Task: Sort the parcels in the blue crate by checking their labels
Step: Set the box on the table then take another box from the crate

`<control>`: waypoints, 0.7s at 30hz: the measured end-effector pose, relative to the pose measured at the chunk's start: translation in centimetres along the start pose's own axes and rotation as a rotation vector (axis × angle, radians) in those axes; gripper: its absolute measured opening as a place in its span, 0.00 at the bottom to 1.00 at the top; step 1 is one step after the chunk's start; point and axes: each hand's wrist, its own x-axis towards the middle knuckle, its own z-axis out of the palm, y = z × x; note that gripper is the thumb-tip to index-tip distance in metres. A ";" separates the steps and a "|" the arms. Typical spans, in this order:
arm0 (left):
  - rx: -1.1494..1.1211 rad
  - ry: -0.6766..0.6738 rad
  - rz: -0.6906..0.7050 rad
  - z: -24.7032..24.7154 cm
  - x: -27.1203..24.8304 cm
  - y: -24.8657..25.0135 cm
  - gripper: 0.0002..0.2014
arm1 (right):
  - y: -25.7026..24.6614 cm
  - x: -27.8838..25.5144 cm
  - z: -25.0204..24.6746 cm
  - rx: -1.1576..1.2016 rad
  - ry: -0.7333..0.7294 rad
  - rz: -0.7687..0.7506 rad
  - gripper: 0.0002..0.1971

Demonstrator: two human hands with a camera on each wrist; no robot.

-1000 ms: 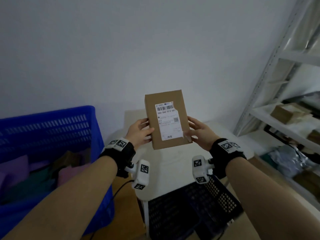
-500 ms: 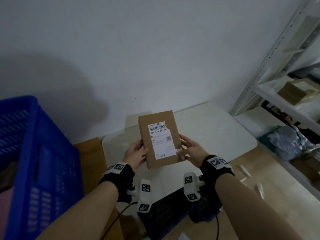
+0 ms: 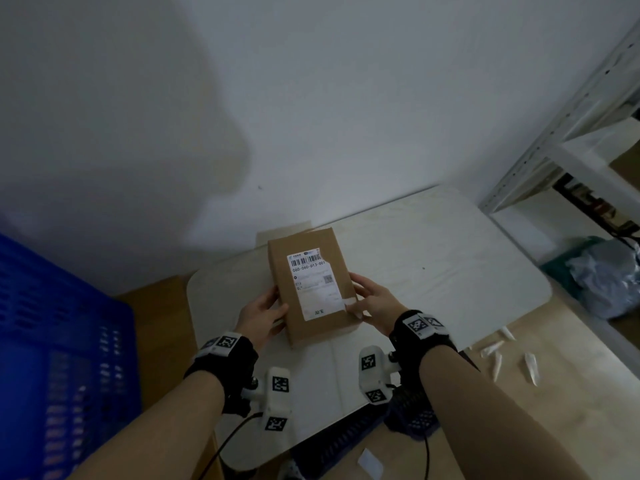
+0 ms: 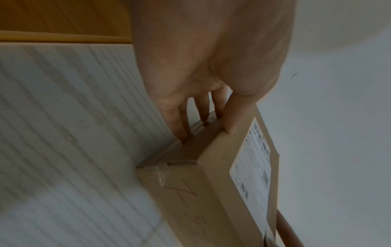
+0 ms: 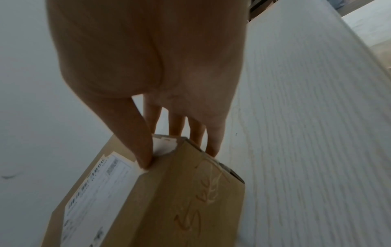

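A brown cardboard parcel [image 3: 311, 285] with a white barcode label [image 3: 313, 282] facing up is held between both hands just above the white table [image 3: 433, 258]. My left hand [image 3: 263, 315] grips its left side, thumb on the top edge and fingers underneath. My right hand [image 3: 372, 303] grips the right side, thumb pressing the label's torn corner [image 5: 162, 147], fingers below. In the left wrist view the parcel [image 4: 211, 183] shows its label [image 4: 253, 167] edge-on. The right wrist view shows the parcel [image 5: 169, 200] and its label [image 5: 99, 183]. The blue crate [image 3: 59, 358] stands at the left; its contents are hidden.
A white wall rises behind the table. Metal shelving [image 3: 571, 143] stands at the right with a grey plastic bag [image 3: 602, 275] on its lower level. A black perforated crate [image 3: 346, 441] sits under the table's near edge. White scraps [image 3: 498, 358] lie on the wooden floor.
The parcel has come down from chest height to just above the white table, both hands still holding it. My view has turned right, away from the blue crate.
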 end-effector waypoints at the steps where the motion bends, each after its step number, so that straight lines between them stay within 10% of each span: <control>1: 0.010 0.006 -0.003 -0.1 0.2 0.0 0.26 | 0.1 0.3 0.1 -0.012 0.002 0.003 0.40; 10: 0.112 0.063 -0.005 0.3 0.0 0.2 0.28 | 0.8 1.5 0.7 -0.142 0.114 -0.018 0.36; 21: 1.141 0.074 0.099 -0.8 -6.9 2.0 0.25 | -2.5 -7.4 2.9 -0.967 0.276 -0.037 0.26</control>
